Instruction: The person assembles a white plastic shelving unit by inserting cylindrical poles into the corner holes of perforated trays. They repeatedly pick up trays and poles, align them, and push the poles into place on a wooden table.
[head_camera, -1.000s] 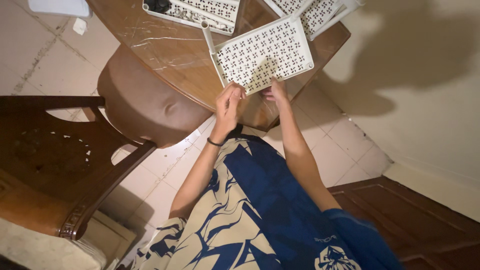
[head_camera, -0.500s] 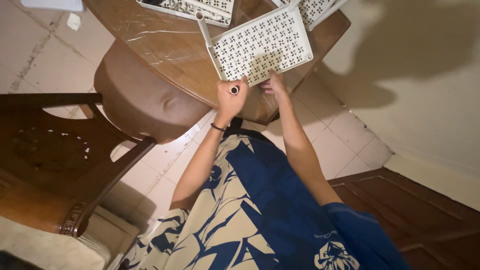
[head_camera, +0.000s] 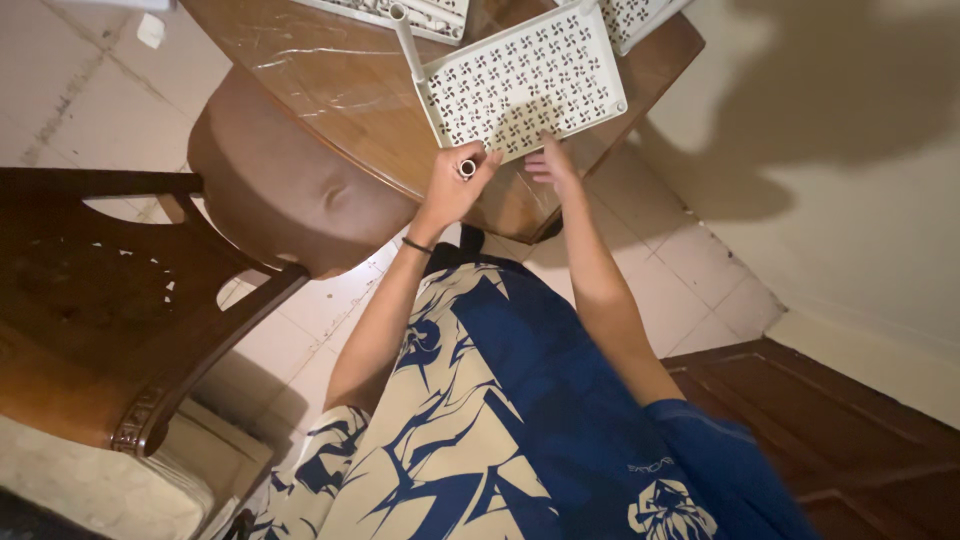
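A white perforated plastic panel (head_camera: 520, 82) with a pinwheel cut-out pattern lies on the round wooden table (head_camera: 350, 110). A white tube (head_camera: 405, 40) stands at its left corner. My left hand (head_camera: 452, 190), with a dark band on the wrist, is shut on a short white tube piece (head_camera: 466, 168) whose open end faces me. It sits at the panel's near left corner. My right hand (head_camera: 548, 163) rests with its fingers spread on the panel's near edge.
More white perforated panels (head_camera: 420, 12) lie further back on the table, partly cut off by the frame. A brown cushioned wooden chair (head_camera: 270, 200) stands left of me. Pale floor tiles (head_camera: 690, 270) and a dark wooden door (head_camera: 850, 440) are to the right.
My left hand has turned and lifted the short tube piece toward the panel's near left corner. My right hand slid slightly further onto the panel edge. The view shifted a little.
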